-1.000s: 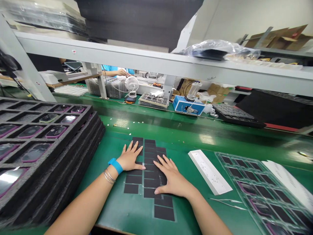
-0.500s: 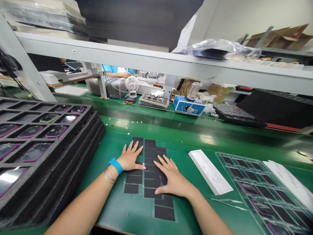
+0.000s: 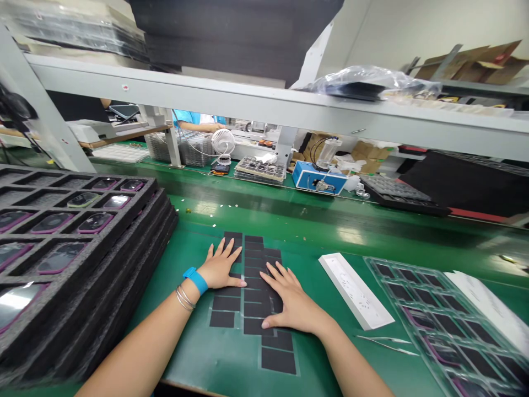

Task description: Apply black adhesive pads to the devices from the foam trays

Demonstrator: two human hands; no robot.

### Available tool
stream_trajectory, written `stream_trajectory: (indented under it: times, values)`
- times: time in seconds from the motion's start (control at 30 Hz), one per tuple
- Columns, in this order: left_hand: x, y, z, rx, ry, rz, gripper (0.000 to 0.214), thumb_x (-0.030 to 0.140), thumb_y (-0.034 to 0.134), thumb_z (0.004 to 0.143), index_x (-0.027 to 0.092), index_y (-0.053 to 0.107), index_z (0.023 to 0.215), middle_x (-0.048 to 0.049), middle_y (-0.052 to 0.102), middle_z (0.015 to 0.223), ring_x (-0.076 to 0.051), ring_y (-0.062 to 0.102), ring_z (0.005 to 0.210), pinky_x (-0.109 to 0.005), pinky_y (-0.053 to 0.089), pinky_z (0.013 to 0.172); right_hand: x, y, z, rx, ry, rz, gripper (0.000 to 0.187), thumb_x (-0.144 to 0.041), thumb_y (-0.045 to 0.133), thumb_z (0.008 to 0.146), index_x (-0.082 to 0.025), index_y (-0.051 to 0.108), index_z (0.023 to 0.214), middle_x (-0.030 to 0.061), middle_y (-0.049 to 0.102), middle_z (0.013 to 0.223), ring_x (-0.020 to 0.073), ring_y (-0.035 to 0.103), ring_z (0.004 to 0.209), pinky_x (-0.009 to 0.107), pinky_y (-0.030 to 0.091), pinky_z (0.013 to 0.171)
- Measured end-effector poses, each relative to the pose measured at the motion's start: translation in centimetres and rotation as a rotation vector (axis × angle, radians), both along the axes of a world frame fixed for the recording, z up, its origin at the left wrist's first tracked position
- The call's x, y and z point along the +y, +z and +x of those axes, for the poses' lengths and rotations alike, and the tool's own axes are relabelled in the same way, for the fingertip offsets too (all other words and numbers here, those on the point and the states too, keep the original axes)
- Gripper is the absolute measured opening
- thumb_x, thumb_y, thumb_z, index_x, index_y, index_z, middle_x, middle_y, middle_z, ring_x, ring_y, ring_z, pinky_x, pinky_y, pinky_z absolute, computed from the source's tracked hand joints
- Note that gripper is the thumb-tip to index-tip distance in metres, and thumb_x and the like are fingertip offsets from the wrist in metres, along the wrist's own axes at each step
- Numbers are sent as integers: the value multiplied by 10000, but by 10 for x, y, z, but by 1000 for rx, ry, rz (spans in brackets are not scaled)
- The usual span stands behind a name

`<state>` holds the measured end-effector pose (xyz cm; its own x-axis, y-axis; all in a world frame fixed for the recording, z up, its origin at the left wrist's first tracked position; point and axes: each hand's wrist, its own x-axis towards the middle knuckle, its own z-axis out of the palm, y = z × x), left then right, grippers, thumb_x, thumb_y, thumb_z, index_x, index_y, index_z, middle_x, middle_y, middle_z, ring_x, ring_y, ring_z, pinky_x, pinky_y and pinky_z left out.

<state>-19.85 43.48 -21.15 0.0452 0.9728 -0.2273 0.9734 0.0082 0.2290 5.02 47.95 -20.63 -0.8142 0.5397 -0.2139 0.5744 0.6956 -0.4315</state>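
My left hand (image 3: 221, 267) lies flat with fingers spread on a group of black rectangular pads (image 3: 256, 310) set in rows on the green bench mat (image 3: 194, 353). My right hand (image 3: 291, 300) rests beside it, also flat and spread, with its fingers over the same pads. Neither hand grips anything. The pads under my palms are hidden. To the right of my right hand lie a white strip (image 3: 355, 289) and a pair of steel tweezers (image 3: 386, 343). A blue band and thin bangles circle my left wrist.
A stack of black foam trays (image 3: 124, 259) holding glass panels stands at the left. A clear compartment tray (image 3: 438, 325) and white paper (image 3: 487, 303) lie at the right. A grey shelf (image 3: 248, 105) spans ahead, with a co-worker's arm (image 3: 198, 127) and a fan (image 3: 223, 141) beyond.
My hands stay in place on the black pads. The co-worker's hand beyond the shelf has shifted slightly.
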Motion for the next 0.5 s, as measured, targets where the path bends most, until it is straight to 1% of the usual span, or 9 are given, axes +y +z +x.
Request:
stream_trajectory:
  times: [0.2, 0.37, 0.5]
  values:
    - [0, -1, -1, -1, -3, 2, 1083, 827, 431, 631, 232, 96, 1471, -79, -72, 1526, -352, -109, 1382, -603, 0, 1071, 0, -2, 0, 2, -3, 5, 1075, -746, 624, 580, -305, 183, 1456, -1, 13, 1541, 275, -64, 1405, 477, -13, 1141]
    - [0, 0, 0, 2, -3, -1, 1082, 820, 441, 635, 229, 91, 1471, -81, -71, 1527, -353, -108, 1381, -604, 3, 1071, 0, -3, 0, 7, -4, 5, 1101, -772, 617, 553, -303, 194, 1454, 8, 16, 1542, 287, -63, 1404, 489, -12, 1137]
    - [0, 0, 0, 7, -3, 0, 1077, 819, 440, 638, 232, 91, 1470, -79, -69, 1526, -352, -101, 1383, -603, 4, 1071, 1, -3, 1, 8, -2, 1, 1099, -770, 616, 559, -299, 188, 1456, 8, 15, 1541, 286, -59, 1405, 487, -16, 1138]
